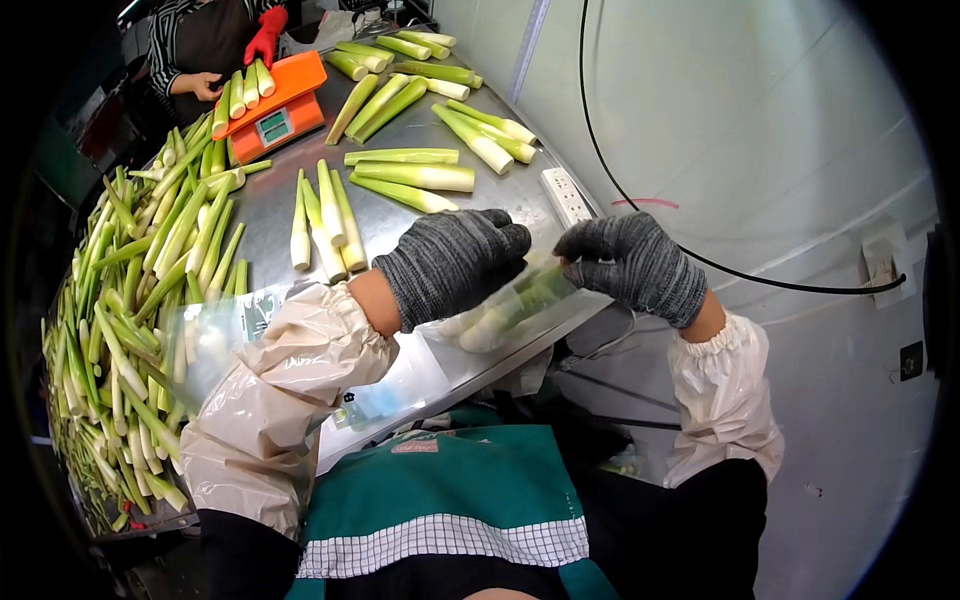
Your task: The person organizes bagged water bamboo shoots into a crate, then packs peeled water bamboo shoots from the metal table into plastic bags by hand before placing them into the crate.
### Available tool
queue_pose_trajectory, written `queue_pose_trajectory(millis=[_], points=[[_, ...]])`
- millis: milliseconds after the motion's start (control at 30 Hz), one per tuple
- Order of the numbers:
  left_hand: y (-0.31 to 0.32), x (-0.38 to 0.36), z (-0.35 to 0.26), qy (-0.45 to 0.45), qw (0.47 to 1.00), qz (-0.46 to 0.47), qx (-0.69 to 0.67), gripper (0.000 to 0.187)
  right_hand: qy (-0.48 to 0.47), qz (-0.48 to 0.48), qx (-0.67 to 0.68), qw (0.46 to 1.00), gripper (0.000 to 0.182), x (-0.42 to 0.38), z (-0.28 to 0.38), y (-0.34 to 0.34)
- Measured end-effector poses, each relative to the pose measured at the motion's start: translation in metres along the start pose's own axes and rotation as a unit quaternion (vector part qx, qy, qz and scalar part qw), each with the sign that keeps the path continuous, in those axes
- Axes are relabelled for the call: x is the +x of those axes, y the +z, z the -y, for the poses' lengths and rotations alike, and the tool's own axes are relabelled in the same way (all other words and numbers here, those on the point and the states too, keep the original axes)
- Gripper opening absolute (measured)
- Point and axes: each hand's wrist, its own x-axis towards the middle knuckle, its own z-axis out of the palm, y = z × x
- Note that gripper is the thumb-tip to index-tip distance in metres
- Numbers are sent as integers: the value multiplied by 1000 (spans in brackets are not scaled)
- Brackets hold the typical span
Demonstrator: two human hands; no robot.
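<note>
From here I have my right hand (635, 262) with thumb and fingers drawn together, seemingly pinching the near end of the clear bag (515, 308); my left hand (450, 262) curls over its side, fingertips hidden, so I can't tell its grip. The bagged stalks (483, 332) lie below and between both hands, long axis slanting up toward the right one, beside the table's edge (545, 347).

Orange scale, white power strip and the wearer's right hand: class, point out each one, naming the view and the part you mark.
Orange scale (273, 125): head view, on its display.
White power strip (567, 196): head view, on its socket face.
Right hand (640, 265): head view, on the gray glove's back.
</note>
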Motion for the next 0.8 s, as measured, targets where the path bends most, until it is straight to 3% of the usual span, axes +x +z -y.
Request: queue_pose_trajectory(millis=[67,100,167,300,333,400,433,500,567,600,667,767,800], points=[[0,-3,-7,26,997,-59,-47,32,19,-12,152,988,26,-5,-4,6],[8,-2,-9,39,993,-97,-59,34,19,-13,153,988,26,-6,-9,14],[16,1,-12,-11,997,-53,-58,32,-42,-61,143,987,29,-5,-17,26],[16,5,-11,-44,997,-51,37,17,-118,-115,111,980,30,-4,-19,27],[20,2,-6,-7,992,-126,28,12,-117,-118,112,980,30,-7,-20,25],[25,-8,3,24,984,-178,10,11,-82,-347,25,934,27,-16,-22,19],[26,-12,7,52,972,-231,-7,10,-17,-394,117,912,29,-23,-30,17],[31,-21,10,56,961,-270,-16,11,34,-374,202,904,47,-36,-66,24],[34,-29,15,36,950,-302,-72,11,-4,-234,255,938,66,-51,-83,33],[36,-30,18,46,936,-335,-98,11,3,-176,335,926,73,-56,-80,37],[39,-32,19,24,932,-341,-119,8,-8,-211,325,922,61,-49,-81,55],[43,-31,12,-36,928,-339,-151,8,12,-292,452,843,46,-33,-88,68],[47,-30,11,-43,923,-343,-169,8,-17,-292,446,846,32,-28,-94,70]])
